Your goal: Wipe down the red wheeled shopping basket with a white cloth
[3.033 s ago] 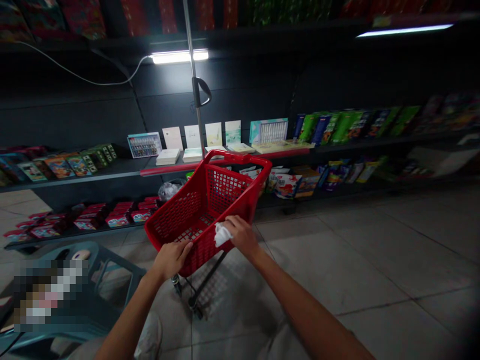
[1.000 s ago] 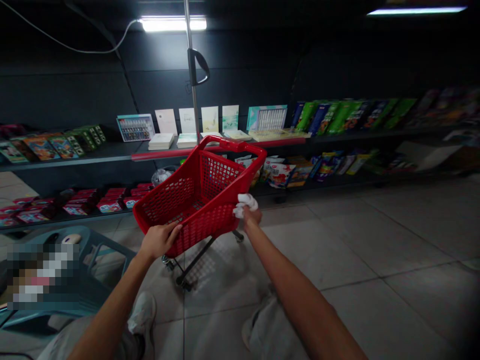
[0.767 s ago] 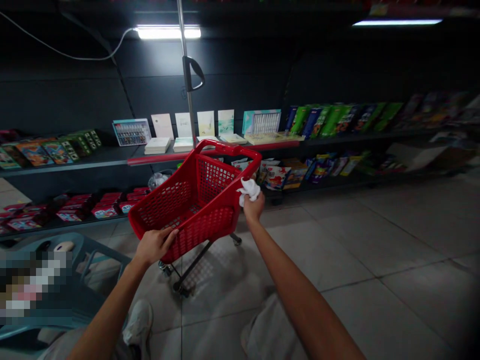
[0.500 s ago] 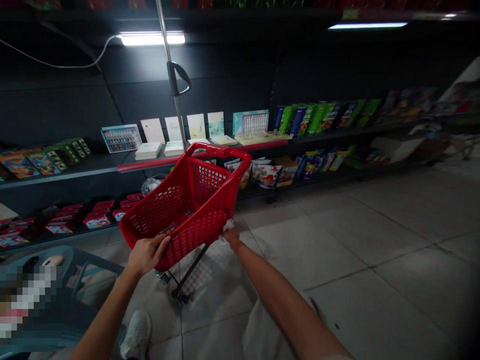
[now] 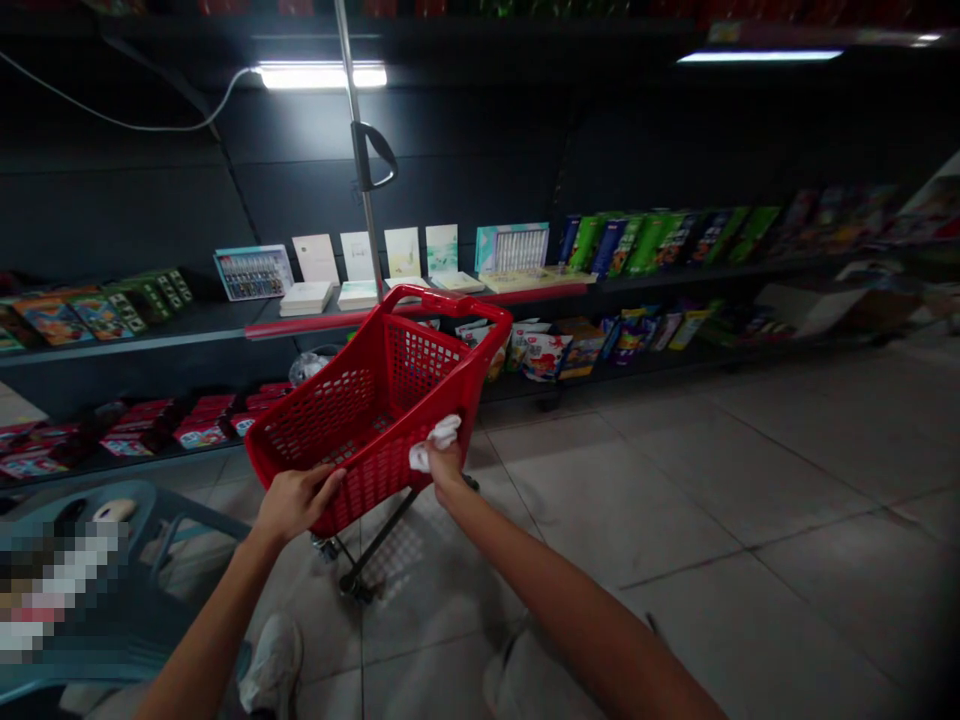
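Note:
A red plastic shopping cart with perforated walls stands before me, its basket bare inside where I can see. My left hand grips the near rim of the basket at its left end, fingers over the edge and thumb outside. Against the outer side wall, toward the handle end, my right hand presses a crumpled white cloth. The fingers of that hand are partly hidden by the cloth and the wrist.
Behind the cart run dark shelves with books, green and blue snack packs and red boxes. A metal pole rises behind the cart. A blue-grey plastic chair stands at left. Tiled floor extends right.
My right hand has moved up and left along the cart's side wall with the white cloth. My left hand stays on the rim. The view has shifted slightly.

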### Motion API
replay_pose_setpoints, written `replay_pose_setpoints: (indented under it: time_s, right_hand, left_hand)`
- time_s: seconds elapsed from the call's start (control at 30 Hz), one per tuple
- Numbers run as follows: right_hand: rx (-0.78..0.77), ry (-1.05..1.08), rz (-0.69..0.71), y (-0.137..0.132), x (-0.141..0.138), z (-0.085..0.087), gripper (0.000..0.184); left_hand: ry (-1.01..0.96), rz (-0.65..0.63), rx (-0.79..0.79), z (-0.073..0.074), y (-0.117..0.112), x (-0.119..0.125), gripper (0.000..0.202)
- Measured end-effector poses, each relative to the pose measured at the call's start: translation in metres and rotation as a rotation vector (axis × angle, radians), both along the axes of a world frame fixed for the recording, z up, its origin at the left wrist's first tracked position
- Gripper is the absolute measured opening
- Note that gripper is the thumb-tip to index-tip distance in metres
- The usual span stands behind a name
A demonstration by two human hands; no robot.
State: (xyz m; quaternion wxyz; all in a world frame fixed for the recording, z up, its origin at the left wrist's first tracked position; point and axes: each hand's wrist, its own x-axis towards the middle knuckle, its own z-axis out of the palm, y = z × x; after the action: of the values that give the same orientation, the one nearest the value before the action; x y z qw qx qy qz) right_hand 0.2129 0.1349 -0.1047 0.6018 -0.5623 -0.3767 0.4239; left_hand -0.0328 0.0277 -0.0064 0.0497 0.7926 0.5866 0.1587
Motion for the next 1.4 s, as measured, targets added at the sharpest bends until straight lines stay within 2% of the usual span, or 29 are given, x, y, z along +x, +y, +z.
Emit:
replay_pose_setpoints:
  time_s: [0.07, 0.13, 0.23, 0.3, 0.4, 0.57, 0.73, 0.87, 0.97, 1.07, 1.17, 1.23, 1.33, 1.4]
  right_hand:
    - [0.116, -0.114, -0.11, 0.007, 0.016, 0.026, 0.042]
    - [0.331, -0.303, -0.221, 0.012, 0.035, 0.056, 0.047]
    - [0.601, -0.522, -0.256, 0.011, 0.061, 0.092, 0.047]
    - [0.685, -0.612, -0.24, 0.009, 0.075, 0.106, 0.045]
    - [0.741, -0.755, -0.24, 0.007, 0.093, 0.117, 0.04]
    - [0.73, -0.991, -0.289, 0.006, 0.129, 0.138, 0.037]
    - [0.781, -1.193, -0.223, -0.009, 0.158, 0.161, 0.036]
    - [0.713, -1.368, -0.129, -0.029, 0.159, 0.182, 0.028]
    - [0.588, -1.509, -0.003, -0.041, 0.151, 0.201, 0.021]
    - [0.495, -1.578, 0.132, -0.049, 0.142, 0.216, 0.019]
    - [0.44, -1.585, 0.286, -0.055, 0.137, 0.229, 0.024]
    - [0.417, -1.58, 0.413, -0.059, 0.134, 0.239, 0.021]
    - [0.346, -1.596, 0.586, -0.062, 0.128, 0.258, 0.014]
    - [0.303, -1.595, 0.686, -0.06, 0.121, 0.267, 0.017]
  left_hand:
    - [0.014, 0.006, 0.012, 0.0, -0.001, 0.0, 0.051]
    - [0.019, 0.009, 0.023, 0.0, -0.003, -0.001, 0.052]
    - [0.006, 0.008, 0.019, 0.001, -0.007, -0.003, 0.052]
    - [-0.004, 0.002, 0.011, 0.002, -0.009, -0.006, 0.051]
    - [-0.016, -0.02, 0.025, 0.001, -0.012, -0.012, 0.05]
    - [-0.027, -0.066, 0.073, -0.003, -0.014, -0.03, 0.052]
    - [0.057, -0.023, 0.169, -0.005, -0.014, -0.054, 0.055]
    - [0.073, 0.084, 0.38, 0.002, -0.015, -0.059, 0.035]
    - [0.022, 0.111, 0.51, 0.011, -0.018, -0.042, 0.023]
    - [-0.005, 0.017, 0.51, 0.015, -0.023, -0.008, 0.023]
    - [-0.024, -0.029, 0.473, 0.015, -0.026, 0.028, 0.03]
    - [-0.055, -0.049, 0.457, 0.014, -0.025, 0.045, 0.036]
    - [-0.103, -0.081, 0.447, 0.015, -0.02, 0.059, 0.044]
    - [-0.122, -0.098, 0.433, 0.016, -0.016, 0.063, 0.048]
